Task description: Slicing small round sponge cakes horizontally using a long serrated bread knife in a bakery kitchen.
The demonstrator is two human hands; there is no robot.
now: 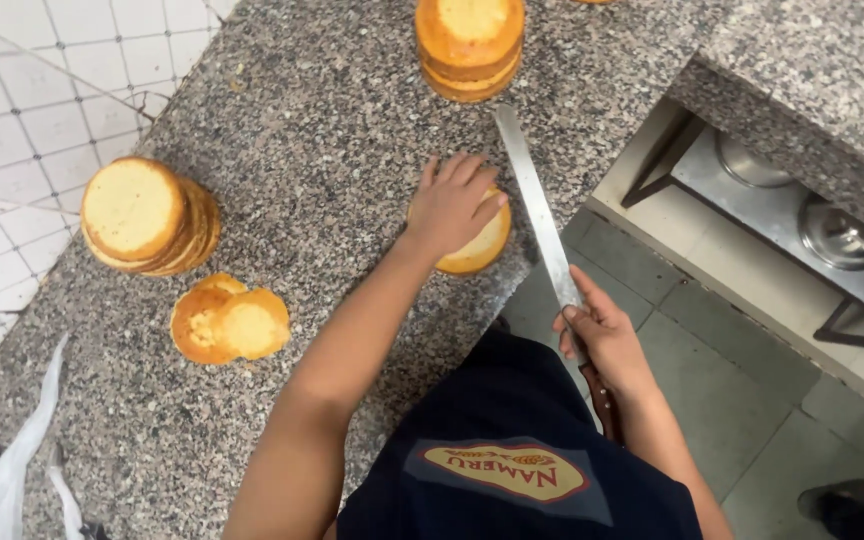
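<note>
Speckled grey granite counter (332, 120) fills most of the view from above, seen from a head-worn camera looking down at a person's two bare hands; an oval yellow badge with a red border (507, 470) sits low on the person's dark apron (512, 400), at the bottom centre of the view; a crumpled white plastic bag (7, 480) lies at the bottom left corner of the counter.

Left arm stretches forward across the counter from the bottom centre, bare from the elbow; the left hand (452, 205) lies flat, fingers spread a little, pressing down on top of a round golden sponge cake (477, 248) that sits near the counter's front edge; the palm covers most of the cake, so only its lower right rim shows.

Right arm is bent close to the body; the right hand (600, 335) is closed around the dark handle of a long knife (537, 205); the thumb rests along the base of the blade; the pale blade points away from the person, running up and slightly left, its edge just beside the right side of the cake; whether it touches the cake cannot be told.

A stack of round cakes (469, 42) stands at the top of the counter, beyond the knife tip; a second leaning stack (147, 215) stands at the left; just below it lie thin browned cake slices (229, 320), overlapping; right of the counter, a grey tiled floor (712, 380) and a low shelf with metal pots (837, 232).
</note>
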